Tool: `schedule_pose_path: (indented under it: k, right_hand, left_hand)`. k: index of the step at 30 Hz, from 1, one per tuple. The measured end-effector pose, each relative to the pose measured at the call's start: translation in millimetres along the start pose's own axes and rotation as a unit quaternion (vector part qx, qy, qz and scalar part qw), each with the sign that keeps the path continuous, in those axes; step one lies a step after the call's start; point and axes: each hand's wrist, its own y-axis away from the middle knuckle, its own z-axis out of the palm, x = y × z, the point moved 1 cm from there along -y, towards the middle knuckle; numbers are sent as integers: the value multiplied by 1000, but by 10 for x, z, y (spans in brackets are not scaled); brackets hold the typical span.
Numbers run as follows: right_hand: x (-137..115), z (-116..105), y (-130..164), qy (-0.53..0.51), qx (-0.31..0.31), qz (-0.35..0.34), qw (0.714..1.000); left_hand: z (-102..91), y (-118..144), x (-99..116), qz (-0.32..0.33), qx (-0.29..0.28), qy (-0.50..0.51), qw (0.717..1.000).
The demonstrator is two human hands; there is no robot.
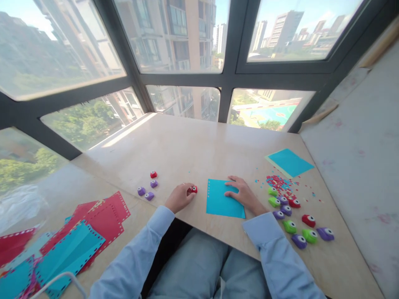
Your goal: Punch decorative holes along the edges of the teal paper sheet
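Observation:
In my left hand (181, 197) is a small red hole punch (193, 189) with an eye-like spot, gripped between thumb and fingers just left of the paper. A blue sheet of paper (218, 203) lies flat before me, with a row of small holes down its left edge. My right hand (241, 193) rests on the sheet's right side, fingers spread, holding no tool. Left of my left hand stand another red hole punch (153, 174) and several purple ones, among them a purple hole punch (149, 195).
At right, several green, purple and red punches, including a green punch (309, 236), sit by scattered paper dots (280, 182). More blue paper (291, 162) lies beyond. Punched red sheets (107, 218) and blue sheets (68, 255) overlap at left, near clear plastic (20, 207). Windows border the tabletop.

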Motion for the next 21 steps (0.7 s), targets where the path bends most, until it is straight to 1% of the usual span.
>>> schedule_pose_path:
  k: [2, 3, 5, 7, 9, 11, 13, 15, 16, 21]
  right_hand:
    - [-9, -7, 5, -1, 3, -5, 1000]
    - [-10, -11, 10, 2, 6, -6, 1000]
    - [-2, -20, 25, 16, 18, -8, 1000]
    - [12, -33, 45, 36, 35, -8, 999]
    - [22, -46, 70, 52, 47, -8, 998]
    - [20, -54, 94, 58, 47, -8, 997]
    - [3, -55, 112, 63, 43, -9, 997]
    - [-26, -51, 120, 74, 40, -10, 996]
    - [-42, -48, 119, 81, 39, -9, 996]
    - [-89, -36, 91, 110, 35, 2, 993]
  left_hand:
    - [82, 38, 135, 25, -27, 30, 999]
    - [121, 52, 181, 35, -31, 41, 998]
    - [195, 69, 225, 47, -20, 56, 997]
    - [257, 69, 216, 69, 4, 68, 995]
    - [303, 52, 184, 108, 21, 70, 992]
    - [335, 25, 153, 153, 17, 59, 986]
    - [355, -7, 132, 176, 0, 48, 983]
    - [372, -36, 118, 175, -10, 49, 983]
    - [382, -48, 110, 168, -6, 55, 984]
    - [471, -81, 56, 142, 59, 112, 982]
